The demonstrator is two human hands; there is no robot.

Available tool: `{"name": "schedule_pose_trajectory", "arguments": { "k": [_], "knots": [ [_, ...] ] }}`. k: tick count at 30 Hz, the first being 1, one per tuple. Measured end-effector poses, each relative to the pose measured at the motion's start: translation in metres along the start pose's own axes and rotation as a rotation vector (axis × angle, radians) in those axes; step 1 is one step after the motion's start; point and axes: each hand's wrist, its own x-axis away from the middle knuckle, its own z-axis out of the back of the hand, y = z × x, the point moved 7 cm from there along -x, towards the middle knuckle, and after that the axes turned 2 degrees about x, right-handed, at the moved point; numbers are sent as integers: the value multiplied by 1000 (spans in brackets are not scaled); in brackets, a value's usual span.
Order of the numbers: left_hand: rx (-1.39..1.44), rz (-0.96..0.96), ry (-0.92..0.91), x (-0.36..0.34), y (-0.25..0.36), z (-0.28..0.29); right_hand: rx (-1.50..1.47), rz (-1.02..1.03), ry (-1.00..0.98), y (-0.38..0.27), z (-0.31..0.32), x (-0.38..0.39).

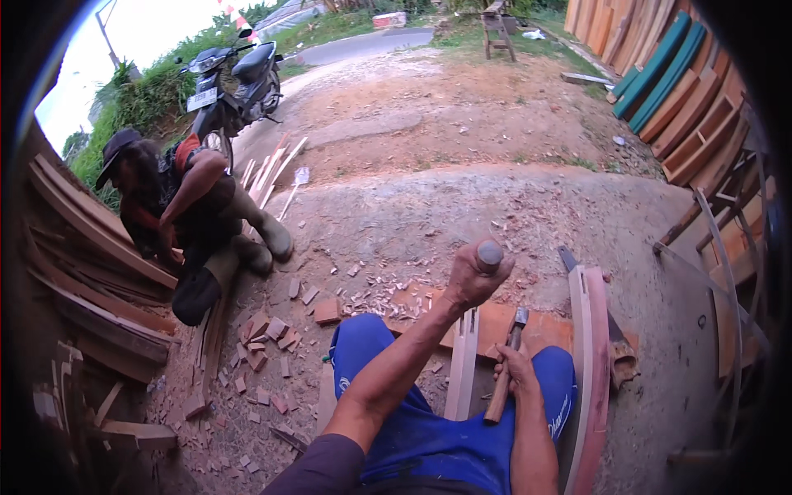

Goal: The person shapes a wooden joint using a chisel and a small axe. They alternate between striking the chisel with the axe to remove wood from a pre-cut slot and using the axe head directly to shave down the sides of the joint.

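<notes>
My left hand is raised in front of me, closed round an upright tool handle with a round grey butt end. Its lower part is hidden behind the fist. My right hand grips the wooden shaft of a hammer over my right thigh, its metal head pointing forward. Between my legs lies a pale squared timber. A longer pinkish timber runs past my right knee. Under them is a reddish-brown board.
A handsaw lies partly behind the pinkish timber. Wood offcuts and shavings litter the ground to my left. Another person crouches at the left beside stacked planks. A motorbike stands behind; more boards lean at the right.
</notes>
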Motion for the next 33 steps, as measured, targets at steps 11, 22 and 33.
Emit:
{"name": "schedule_pose_trajectory", "arguments": {
  "k": [11,22,33],
  "knots": [
    [-53,-69,-3,0,-4,-15,-130,-26,-14,-7,1,4],
    [-66,33,-67,13,-45,-38,-129,-42,-24,-2,3,0],
    [-101,31,-87,8,-47,-36,-101,-12,-47,-8,0,5]
  ]
}}
